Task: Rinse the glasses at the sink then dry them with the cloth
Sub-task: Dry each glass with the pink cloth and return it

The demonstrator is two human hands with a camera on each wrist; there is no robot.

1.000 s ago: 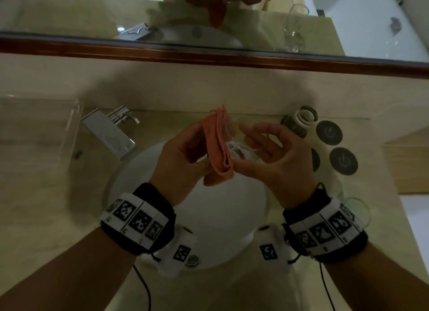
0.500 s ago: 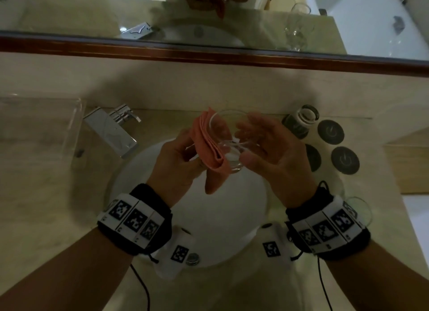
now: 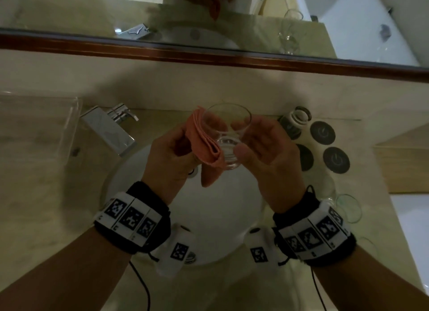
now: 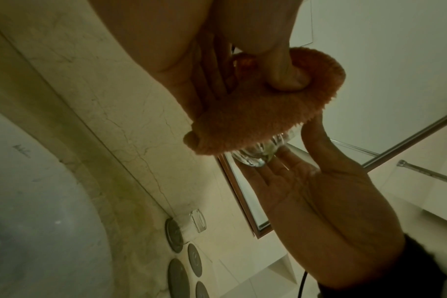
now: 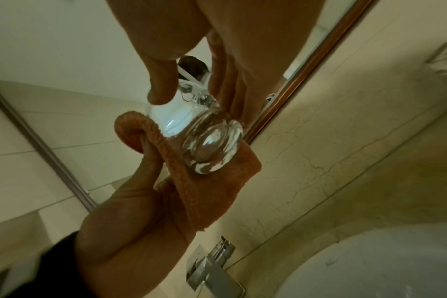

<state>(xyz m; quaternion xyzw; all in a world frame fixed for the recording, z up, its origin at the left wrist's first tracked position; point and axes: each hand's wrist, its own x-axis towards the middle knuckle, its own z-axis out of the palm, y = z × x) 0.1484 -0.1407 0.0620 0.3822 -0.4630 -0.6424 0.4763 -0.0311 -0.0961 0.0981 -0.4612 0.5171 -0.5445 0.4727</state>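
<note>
Over the white sink [image 3: 222, 217] I hold a clear tumbler [image 3: 226, 134], its mouth tipped up towards the head camera. My right hand [image 3: 246, 140] grips it, thumb near the thick base [image 5: 212, 145] and fingers along the far wall. My left hand [image 3: 183, 145] pinches a folded orange cloth [image 3: 204, 145] and presses it against the tumbler's left side. In the left wrist view the cloth [image 4: 255, 121] wraps over the glass, with only the base [image 4: 255, 159] showing. The cloth's loose corner hangs down over the basin.
A chrome faucet [image 3: 109, 129] stands at the basin's back left, beside a clear tray [image 3: 37, 124]. On the right counter are another small glass [image 3: 299, 118], dark round coasters [image 3: 322, 133] and a stemmed glass [image 3: 348, 208]. A wood-framed mirror [image 3: 209, 55] runs along the back wall.
The tumbler has turned from lying sideways to mouth-up towards me. Both hands have lifted slightly and moved back. The cloth stays against the glass's left side.
</note>
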